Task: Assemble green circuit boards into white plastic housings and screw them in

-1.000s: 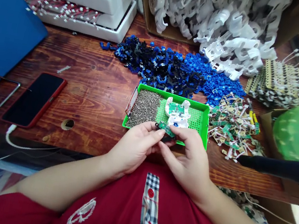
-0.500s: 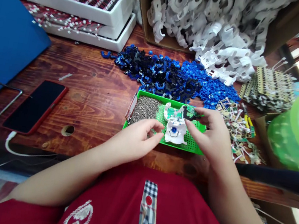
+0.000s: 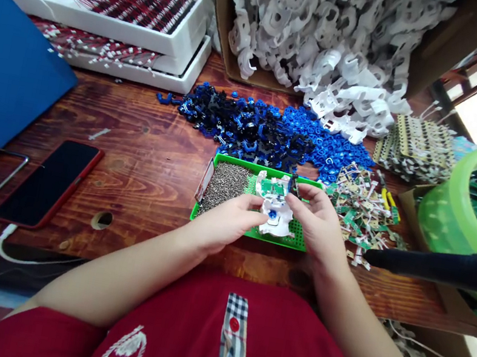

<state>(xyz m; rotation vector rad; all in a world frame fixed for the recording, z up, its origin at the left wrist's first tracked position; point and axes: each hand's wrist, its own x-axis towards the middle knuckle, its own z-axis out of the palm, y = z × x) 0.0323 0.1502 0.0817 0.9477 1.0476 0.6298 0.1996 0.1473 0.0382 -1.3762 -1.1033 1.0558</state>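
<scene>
**Two hands work over white plastic shell pieces in a green tray**

The right hand (image 3: 325, 224) holds a small black part (image 3: 293, 184) in a pinch, with the thumb and the forefinger nearly closed on it. This part is at the right edge of the upper white shell piece (image 3: 260, 185), in which a green circuit board (image 3: 274, 188) lies. The left hand (image 3: 226, 220) has its fingers partly bent, and their tips are at the left side of the lower white shell piece (image 3: 278, 227), which has a round blue piece (image 3: 272, 215) in its middle. Whether these fingers grip the shell or only touch it, I cannot tell.

Both shell pieces are in the green perforated tray (image 3: 251, 236), the upper one just behind the lower one. In the left part of the same tray lies a heap of small metal pieces (image 3: 228, 183).

Behind the tray, on the wooden table (image 3: 143, 143), there is a pile of black and blue parts (image 3: 248, 126), and beside it a pile of blue parts (image 3: 338, 153). To the right of the tray are loose small circuit boards (image 3: 348, 207) with white connectors, and near them a tool with yellow handles (image 3: 388, 200). A phone (image 3: 48, 183) lies well apart, on the left.
</scene>
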